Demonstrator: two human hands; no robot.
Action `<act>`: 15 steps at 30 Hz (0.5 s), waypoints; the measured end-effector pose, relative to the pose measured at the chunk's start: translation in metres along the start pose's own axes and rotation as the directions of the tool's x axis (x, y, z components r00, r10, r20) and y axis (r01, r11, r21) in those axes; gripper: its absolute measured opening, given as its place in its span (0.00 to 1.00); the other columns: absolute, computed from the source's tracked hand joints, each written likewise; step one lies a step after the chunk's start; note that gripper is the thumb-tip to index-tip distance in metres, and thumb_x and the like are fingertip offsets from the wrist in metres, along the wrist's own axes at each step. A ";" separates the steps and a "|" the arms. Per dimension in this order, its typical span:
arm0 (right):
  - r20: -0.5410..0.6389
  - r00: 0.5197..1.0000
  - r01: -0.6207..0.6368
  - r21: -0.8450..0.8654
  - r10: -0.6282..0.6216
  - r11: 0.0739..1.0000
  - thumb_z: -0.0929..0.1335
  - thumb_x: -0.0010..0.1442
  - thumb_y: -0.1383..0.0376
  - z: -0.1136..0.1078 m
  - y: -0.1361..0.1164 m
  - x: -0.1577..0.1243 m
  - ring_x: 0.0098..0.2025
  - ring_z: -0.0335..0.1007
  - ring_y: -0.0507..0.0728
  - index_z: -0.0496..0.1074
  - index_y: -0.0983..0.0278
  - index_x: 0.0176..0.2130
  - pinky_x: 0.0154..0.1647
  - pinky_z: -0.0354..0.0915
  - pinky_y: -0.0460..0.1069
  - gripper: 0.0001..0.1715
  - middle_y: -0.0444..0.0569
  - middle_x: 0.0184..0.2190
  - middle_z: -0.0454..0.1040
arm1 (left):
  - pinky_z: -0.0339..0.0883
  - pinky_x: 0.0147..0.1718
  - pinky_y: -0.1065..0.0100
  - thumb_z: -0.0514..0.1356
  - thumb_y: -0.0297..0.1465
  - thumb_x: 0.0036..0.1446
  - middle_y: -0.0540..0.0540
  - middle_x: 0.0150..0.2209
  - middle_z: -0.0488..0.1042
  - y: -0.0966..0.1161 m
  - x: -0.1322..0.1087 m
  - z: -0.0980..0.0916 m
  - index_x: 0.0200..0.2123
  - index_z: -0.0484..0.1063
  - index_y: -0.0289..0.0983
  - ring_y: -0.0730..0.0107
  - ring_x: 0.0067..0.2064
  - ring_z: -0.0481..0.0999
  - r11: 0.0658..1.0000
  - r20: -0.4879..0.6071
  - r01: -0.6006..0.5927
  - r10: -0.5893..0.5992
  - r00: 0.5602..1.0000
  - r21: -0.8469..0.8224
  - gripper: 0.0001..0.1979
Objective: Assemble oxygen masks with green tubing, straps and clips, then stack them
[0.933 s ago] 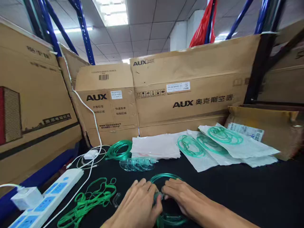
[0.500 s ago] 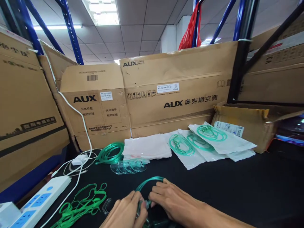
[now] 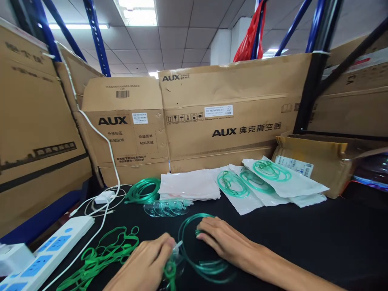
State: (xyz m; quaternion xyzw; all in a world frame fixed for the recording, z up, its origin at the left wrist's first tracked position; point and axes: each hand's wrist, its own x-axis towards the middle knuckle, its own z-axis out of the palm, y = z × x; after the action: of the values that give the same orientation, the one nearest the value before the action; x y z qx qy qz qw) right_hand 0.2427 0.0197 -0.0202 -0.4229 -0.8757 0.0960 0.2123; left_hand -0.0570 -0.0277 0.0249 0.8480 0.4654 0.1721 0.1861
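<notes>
Your hands now stand apart, where half a second ago they met at a joint just above the table. Your left hand (image 3: 147, 258) has shifted away from the right and keeps its thumb and fingers pinched on a clear plastic piece (image 3: 176, 252), mostly hidden by the hand, with a green strap (image 3: 170, 271) hanging just below its pale connector. Your right hand (image 3: 226, 238) has left that connector; its fingers are curled down with the thumb close to them, closed on the far right part of a green tubing coil (image 3: 209, 267). That coil, largely covered by your hands before, now shows as a wide loop on the black table (image 3: 273, 250), between your two hands. The things behind it lie as they did. To the right, overlapping white pouches (image 3: 306, 189) with clear fronts each show a looped green tube (image 3: 268, 165) inside where their fronts are uncovered. They lean near a brown box (image 3: 330, 169), whose contents you cannot see from here. A red bag (image 3: 250, 36) hangs above the cardboard panel (image 3: 194, 137); what it holds is hidden too. A flat white stack (image 3: 189, 186) lies left of the pouches, just behind a row of clear mask-shaped pieces (image 3: 166, 208).
</notes>
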 end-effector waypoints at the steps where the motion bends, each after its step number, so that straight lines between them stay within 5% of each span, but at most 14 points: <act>1: 0.006 1.000 -0.010 0.003 0.010 1.000 0.61 0.75 0.55 -0.002 -0.001 0.003 0.63 0.68 0.62 0.71 0.56 0.61 0.65 0.63 0.56 0.21 0.52 0.59 0.73 | 0.58 0.62 0.62 0.54 0.32 0.63 0.50 0.66 0.69 0.004 0.007 0.001 0.62 0.70 0.49 0.55 0.63 0.70 1.000 -0.026 0.014 -0.014 1.000 0.017 0.25; 4: 0.026 0.999 -0.030 0.002 0.030 1.000 0.64 0.72 0.55 -0.018 -0.007 0.013 0.62 0.69 0.63 0.68 0.53 0.65 0.62 0.67 0.54 0.25 0.52 0.61 0.71 | 0.66 0.55 0.61 0.46 0.37 0.69 0.45 0.56 0.78 0.013 0.036 0.005 0.55 0.75 0.45 0.55 0.55 0.77 0.987 -0.031 0.158 -0.159 0.987 -0.006 0.21; 7: -0.024 0.998 -0.064 -0.007 0.064 0.998 0.62 0.73 0.56 -0.042 -0.006 0.017 0.62 0.68 0.60 0.64 0.53 0.68 0.65 0.63 0.54 0.27 0.51 0.61 0.69 | 0.65 0.57 0.58 0.43 0.43 0.72 0.43 0.57 0.77 0.013 0.058 0.011 0.57 0.73 0.44 0.54 0.60 0.73 0.972 -0.123 0.232 -0.236 0.964 -0.045 0.24; 11: -0.100 0.971 -0.222 -0.046 0.217 0.974 0.61 0.72 0.53 -0.056 0.004 0.008 0.54 0.72 0.64 0.73 0.60 0.56 0.58 0.67 0.58 0.22 0.56 0.52 0.74 | 0.60 0.62 0.49 0.46 0.42 0.73 0.40 0.64 0.70 0.011 0.064 0.016 0.61 0.71 0.41 0.48 0.66 0.66 0.965 -0.157 0.244 -0.227 0.961 0.100 0.24; 15: -0.049 0.958 -0.285 -0.075 0.282 0.955 0.67 0.65 0.56 -0.044 0.016 -0.003 0.47 0.75 0.62 0.75 0.59 0.43 0.50 0.70 0.53 0.11 0.52 0.43 0.76 | 0.67 0.55 0.51 0.43 0.33 0.74 0.41 0.51 0.78 0.020 0.066 0.013 0.49 0.77 0.40 0.52 0.53 0.76 0.965 -0.257 0.109 -0.045 0.965 0.239 0.21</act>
State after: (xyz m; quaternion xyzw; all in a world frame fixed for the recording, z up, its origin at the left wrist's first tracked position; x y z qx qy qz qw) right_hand 0.2755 0.0266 0.0128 -0.5543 -0.8050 0.0816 0.1953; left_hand -0.0029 0.0170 0.0314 0.8174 0.5360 0.2096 0.0239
